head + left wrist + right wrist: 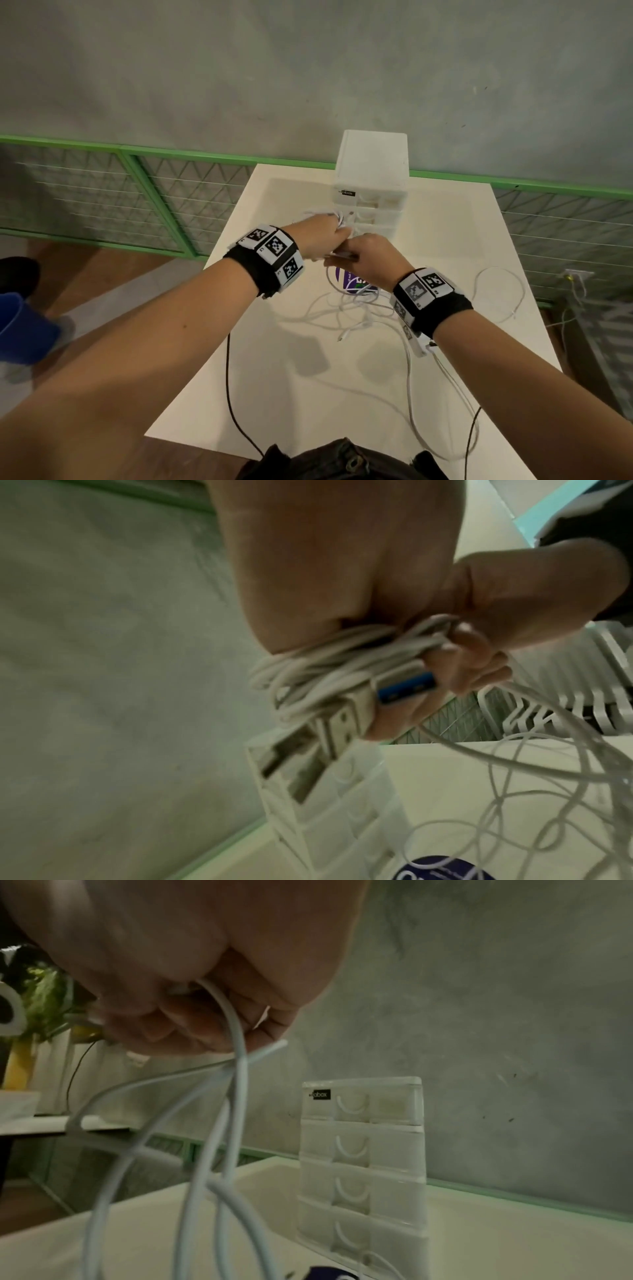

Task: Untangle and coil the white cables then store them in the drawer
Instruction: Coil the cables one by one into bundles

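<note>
My left hand holds a coil of white cable wound round its fingers, with a USB plug with a blue tongue at the coil. My right hand is close beside it, and its curled fingers pinch a white cable strand that runs down to the tangle of white cables on the table. Both hands are above the table in front of the white drawer unit, whose stacked drawers all look pushed in.
A loose white cable loop lies at the table's right side. A purple round sticker or disc sits under the tangle. A black cable hangs over the white table's front edge. A green-framed mesh railing runs behind.
</note>
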`<state>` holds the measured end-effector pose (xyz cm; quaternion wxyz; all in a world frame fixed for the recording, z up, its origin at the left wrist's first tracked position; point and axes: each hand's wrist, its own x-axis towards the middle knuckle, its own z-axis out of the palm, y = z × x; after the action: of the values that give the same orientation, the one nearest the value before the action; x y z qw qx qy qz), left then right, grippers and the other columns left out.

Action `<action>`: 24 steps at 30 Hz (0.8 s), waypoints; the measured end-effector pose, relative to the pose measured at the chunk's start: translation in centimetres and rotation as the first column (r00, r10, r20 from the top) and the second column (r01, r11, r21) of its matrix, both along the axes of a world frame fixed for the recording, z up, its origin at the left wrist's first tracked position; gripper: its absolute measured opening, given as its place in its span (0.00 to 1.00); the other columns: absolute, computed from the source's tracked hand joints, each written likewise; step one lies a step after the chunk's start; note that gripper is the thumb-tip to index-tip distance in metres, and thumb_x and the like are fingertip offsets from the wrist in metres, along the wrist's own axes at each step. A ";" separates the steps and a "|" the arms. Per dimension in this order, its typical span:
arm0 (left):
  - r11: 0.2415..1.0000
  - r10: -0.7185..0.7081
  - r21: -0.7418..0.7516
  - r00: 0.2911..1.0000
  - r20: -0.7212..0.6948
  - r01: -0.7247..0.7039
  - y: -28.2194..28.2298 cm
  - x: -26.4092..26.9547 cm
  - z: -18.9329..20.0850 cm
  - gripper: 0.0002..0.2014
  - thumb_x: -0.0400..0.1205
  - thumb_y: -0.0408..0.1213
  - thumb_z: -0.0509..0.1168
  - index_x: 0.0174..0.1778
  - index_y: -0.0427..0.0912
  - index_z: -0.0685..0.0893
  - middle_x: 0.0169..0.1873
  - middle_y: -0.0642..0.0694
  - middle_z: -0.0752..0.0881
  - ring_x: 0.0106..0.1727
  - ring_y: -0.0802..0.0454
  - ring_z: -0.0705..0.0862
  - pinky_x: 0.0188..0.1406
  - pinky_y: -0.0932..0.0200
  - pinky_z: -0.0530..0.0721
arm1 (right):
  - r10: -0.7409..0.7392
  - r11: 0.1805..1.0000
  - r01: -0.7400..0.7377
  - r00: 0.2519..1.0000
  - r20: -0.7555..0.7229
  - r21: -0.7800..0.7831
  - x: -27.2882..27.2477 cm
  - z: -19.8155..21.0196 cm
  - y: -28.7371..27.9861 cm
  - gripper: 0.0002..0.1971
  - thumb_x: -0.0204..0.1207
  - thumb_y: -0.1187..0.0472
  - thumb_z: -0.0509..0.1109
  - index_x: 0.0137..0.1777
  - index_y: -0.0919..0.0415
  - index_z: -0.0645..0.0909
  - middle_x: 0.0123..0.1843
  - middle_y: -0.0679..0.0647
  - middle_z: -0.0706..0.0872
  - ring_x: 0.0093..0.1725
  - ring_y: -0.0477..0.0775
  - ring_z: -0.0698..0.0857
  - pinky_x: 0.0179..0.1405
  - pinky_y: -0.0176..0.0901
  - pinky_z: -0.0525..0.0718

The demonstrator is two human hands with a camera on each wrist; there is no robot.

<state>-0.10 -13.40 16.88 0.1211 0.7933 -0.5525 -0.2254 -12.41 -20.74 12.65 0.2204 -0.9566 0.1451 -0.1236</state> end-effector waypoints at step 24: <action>0.743 0.456 -0.512 0.886 -0.083 -0.430 2.9 7.5 0.2 0.25 0.77 0.50 0.70 0.23 0.46 0.62 0.23 0.49 0.68 0.28 0.49 0.68 0.31 0.55 0.68 | -0.340 0.927 0.327 0.940 0.044 0.183 -6.1 -8.0 -3.3 0.09 0.76 0.63 0.70 0.54 0.61 0.87 0.45 0.59 0.85 0.42 0.58 0.82 0.43 0.36 0.73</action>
<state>7.41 -10.55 17.06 0.3666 0.8442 -0.3908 -0.0145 -18.47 -23.99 4.66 0.2835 -0.8901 0.3072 -0.1818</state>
